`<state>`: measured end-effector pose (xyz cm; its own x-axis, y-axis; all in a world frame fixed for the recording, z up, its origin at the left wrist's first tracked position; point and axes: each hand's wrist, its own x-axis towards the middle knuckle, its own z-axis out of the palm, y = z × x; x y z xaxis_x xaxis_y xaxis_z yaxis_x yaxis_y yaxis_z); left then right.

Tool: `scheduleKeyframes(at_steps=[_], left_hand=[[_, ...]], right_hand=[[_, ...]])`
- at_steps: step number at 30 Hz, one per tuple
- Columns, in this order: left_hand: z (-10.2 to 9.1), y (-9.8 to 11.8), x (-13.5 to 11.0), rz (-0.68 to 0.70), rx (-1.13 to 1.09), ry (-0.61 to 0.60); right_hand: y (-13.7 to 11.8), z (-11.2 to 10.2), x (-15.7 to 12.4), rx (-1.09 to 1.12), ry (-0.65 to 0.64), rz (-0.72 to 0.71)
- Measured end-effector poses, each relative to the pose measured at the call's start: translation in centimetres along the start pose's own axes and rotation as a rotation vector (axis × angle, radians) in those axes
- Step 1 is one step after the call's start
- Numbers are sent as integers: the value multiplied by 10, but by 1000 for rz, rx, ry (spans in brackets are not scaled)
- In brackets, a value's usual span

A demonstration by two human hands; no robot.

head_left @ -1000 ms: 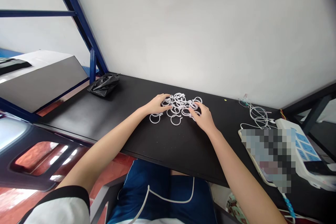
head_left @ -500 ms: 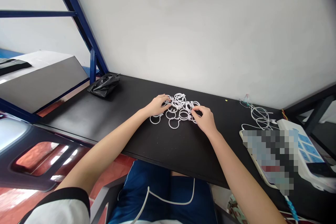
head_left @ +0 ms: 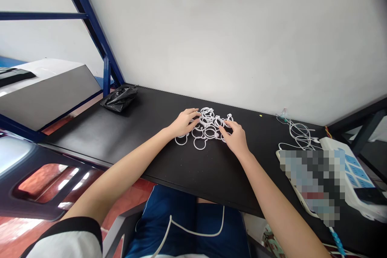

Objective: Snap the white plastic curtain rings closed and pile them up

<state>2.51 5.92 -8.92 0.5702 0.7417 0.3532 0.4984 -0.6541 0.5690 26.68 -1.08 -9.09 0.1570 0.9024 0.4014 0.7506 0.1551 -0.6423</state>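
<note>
A: Pale wall (head_left: 226,40) fills the top, black desk (head_left: 169,161) below. Where's the part?

B: Loose heap of white rings (head_left: 207,121), mid-frame, on the desk. Many overlap; a couple sit out along the near side.

A: Grip?

B: Left hand (head_left: 184,123) cups the heap's left side, thumb and fingers spread. Right hand (head_left: 236,137) has thumb and forefinger at the right side; can't tell if it pinches a ring.

A: Handling?

B: My guess: light, stiffish plastic, a bit slick, prone to snagging each other. Pinch one rim, away from the small lump on it.

A: Edges, room?

B: Back edge runs near the heap, front edge well apart. Left is the roomier side: desktop stretches to a black plastic bag (head_left: 119,98), left of centre. Lower right is tighter: white cables (head_left: 298,133), blurred flat device (head_left: 311,187), power strip (head_left: 352,169).
</note>
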Motion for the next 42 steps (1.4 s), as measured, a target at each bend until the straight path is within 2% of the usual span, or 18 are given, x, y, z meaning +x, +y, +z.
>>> scheduleKeyframes(at_steps=[5,12,19,24,29,31,34,36,38,42], left_hand=[[-1,4,2,95,-74,-64],[-2,6,2,65,-143,-30],[-4,10,2,-4,-190,8],[-23,1,6,-122,-278,55],[-38,-13,8,-231,-386,-5],[-38,-17,9,-267,-396,4],[-33,-19,10,-296,-403,29],[-30,-18,11,-305,-413,52],[-28,-16,11,-309,-428,70],[-29,-9,11,-296,-482,57]], right_hand=[[-6,-3,0,50,96,-37],[-13,-6,-2,95,122,-71],[-11,-4,-3,94,58,-111],[-11,-6,-1,107,80,-130],[-32,-6,-13,150,122,-206],[-45,-2,-24,189,33,-288],[-61,4,-39,231,-218,-432],[-66,5,-43,223,-329,-479],[-66,4,-43,202,-388,-498],[-63,0,-38,175,-420,-492]])
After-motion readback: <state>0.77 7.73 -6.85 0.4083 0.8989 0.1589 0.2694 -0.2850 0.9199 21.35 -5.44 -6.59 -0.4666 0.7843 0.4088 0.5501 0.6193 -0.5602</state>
